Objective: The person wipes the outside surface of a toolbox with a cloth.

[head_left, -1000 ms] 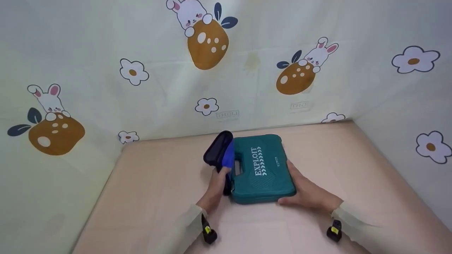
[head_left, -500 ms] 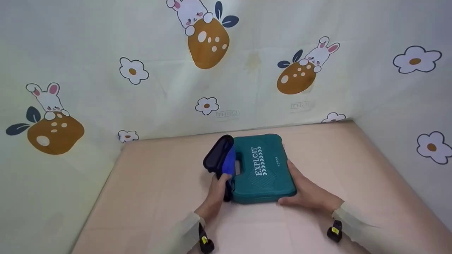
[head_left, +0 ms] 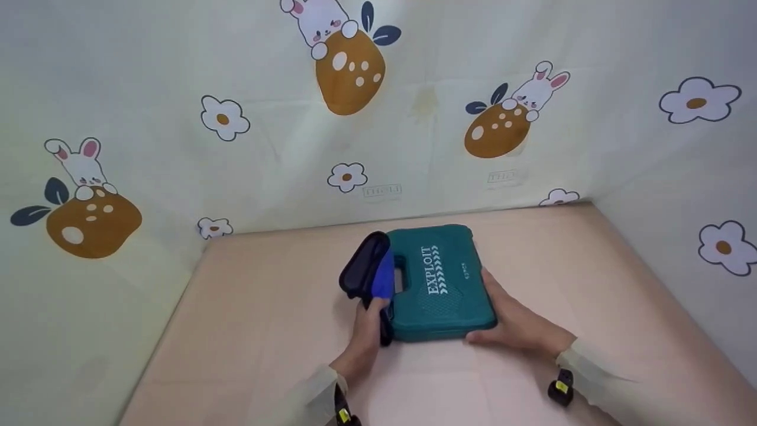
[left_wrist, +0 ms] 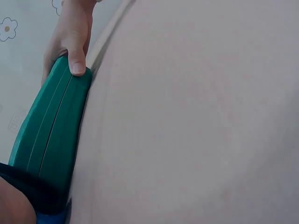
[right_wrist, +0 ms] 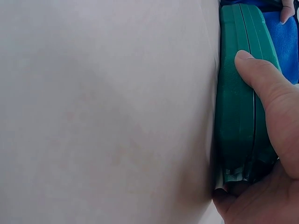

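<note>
A teal plastic tool case (head_left: 442, 283) marked EXPLOIT lies flat on the beige table (head_left: 254, 331). Against its left edge, by the handle, sits a dark navy pouch with a bright blue lining (head_left: 368, 269). My left hand (head_left: 371, 319) grips the near end of that pouch, right beside the case. My right hand (head_left: 513, 322) holds the case's near right corner, its thumb (right_wrist: 259, 77) pressed on the side seam. In the left wrist view the case (left_wrist: 49, 140) stands edge-on with the right thumb (left_wrist: 76, 46) on its far corner.
Cloth walls printed with rabbits and flowers (head_left: 355, 118) close in the table at the back, left and right. The beige surface stretches bare to the left of the pouch and in front of the case.
My left hand has shifted slightly nearer and to the right along the pouch's near end. The case and my right hand stay where they were.
</note>
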The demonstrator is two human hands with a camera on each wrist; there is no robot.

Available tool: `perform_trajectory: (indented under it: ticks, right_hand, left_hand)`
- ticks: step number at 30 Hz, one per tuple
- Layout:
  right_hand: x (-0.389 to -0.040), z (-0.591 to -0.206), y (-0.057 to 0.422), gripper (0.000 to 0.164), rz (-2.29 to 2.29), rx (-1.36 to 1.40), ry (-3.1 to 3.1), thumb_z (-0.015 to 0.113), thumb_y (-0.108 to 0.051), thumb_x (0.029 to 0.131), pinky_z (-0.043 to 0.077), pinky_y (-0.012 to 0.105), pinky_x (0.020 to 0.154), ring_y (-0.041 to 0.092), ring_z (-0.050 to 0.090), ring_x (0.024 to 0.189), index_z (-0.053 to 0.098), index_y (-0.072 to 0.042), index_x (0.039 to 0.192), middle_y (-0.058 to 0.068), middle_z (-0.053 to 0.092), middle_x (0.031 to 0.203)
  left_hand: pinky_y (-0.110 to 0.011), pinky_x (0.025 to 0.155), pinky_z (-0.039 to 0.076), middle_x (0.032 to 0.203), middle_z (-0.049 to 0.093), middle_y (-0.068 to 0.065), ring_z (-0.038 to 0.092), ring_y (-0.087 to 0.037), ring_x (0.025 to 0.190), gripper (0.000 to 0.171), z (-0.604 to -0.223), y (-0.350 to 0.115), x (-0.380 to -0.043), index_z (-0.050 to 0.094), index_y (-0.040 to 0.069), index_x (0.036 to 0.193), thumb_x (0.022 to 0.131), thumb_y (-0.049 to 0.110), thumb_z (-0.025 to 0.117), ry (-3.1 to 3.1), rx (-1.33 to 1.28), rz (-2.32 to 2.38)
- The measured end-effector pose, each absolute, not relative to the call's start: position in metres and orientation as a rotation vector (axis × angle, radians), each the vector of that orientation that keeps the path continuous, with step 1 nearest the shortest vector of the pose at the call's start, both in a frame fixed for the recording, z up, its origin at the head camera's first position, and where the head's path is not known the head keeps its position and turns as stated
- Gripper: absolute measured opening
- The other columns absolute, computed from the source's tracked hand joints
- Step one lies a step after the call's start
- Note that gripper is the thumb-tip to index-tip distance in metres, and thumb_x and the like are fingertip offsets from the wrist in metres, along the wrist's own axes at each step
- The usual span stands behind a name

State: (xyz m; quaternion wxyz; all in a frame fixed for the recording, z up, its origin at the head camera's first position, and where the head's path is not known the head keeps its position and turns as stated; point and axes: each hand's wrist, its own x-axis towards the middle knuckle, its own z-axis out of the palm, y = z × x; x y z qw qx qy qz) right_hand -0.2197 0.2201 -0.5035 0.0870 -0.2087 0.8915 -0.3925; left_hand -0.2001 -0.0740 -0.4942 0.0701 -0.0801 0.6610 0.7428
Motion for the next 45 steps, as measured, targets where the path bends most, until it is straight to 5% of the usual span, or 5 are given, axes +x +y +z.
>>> perform_trajectory:
  ticks: [13,18,28,41,45]
  right_hand:
    - [-0.220,-0.502,0.220,0.138,-1.150,-0.613,2.653,0.088,-0.052,0.075,0.018,0.052,0.117,0.027,0.011,0.152,-0.013,-0.017,0.162,0.003,-0.004,0.169]
    - [-0.223,-0.492,0.225,0.137,-1.127,-0.611,2.629,0.087,-0.052,0.077,0.014,0.056,0.117,0.032,0.005,0.152,-0.012,-0.009,0.162,0.011,-0.006,0.169]
    - [-0.235,-0.459,0.220,0.101,-1.254,-0.485,2.630,0.070,-0.045,0.096,0.023,0.062,0.112,0.048,0.016,0.147,0.005,-0.004,0.163,0.023,0.008,0.166]
    - [-0.243,-0.433,0.156,0.082,-1.596,-0.675,2.442,0.061,-0.032,0.104,0.022,0.049,0.117,0.033,0.019,0.150,0.012,-0.006,0.163,0.014,0.014,0.167]
    - [-0.245,-0.430,0.140,0.095,-1.588,-0.805,2.383,0.064,-0.050,0.099,0.022,0.051,0.117,0.031,0.018,0.150,0.005,-0.012,0.165,0.011,0.009,0.168]
  left_hand:
    - [-0.054,0.117,0.017,0.153,0.030,-0.021,0.031,-0.034,0.137,0.081,-0.491,-0.074,-0.201,0.015,-0.006,0.153,0.093,0.033,0.052,1.984,-0.359,2.232]
    - [-0.056,0.116,0.020,0.152,0.033,-0.022,0.034,-0.036,0.136,0.077,-0.488,-0.079,-0.207,0.016,-0.005,0.153,0.096,0.035,0.050,2.022,-0.356,2.215]
    - [-0.052,0.115,0.027,0.152,0.036,-0.022,0.039,-0.035,0.135,0.071,-0.462,-0.088,-0.231,0.016,-0.003,0.156,0.100,0.031,0.043,2.091,-0.308,2.290]
    - [-0.052,0.117,0.023,0.156,0.034,-0.014,0.037,-0.031,0.139,0.069,-0.424,-0.044,-0.240,0.013,0.008,0.161,0.106,0.038,0.041,1.993,-0.034,2.311]
    - [-0.049,0.117,0.023,0.156,0.031,-0.013,0.036,-0.029,0.137,0.072,-0.421,-0.029,-0.236,0.010,0.009,0.162,0.107,0.046,0.039,1.860,0.158,2.307]
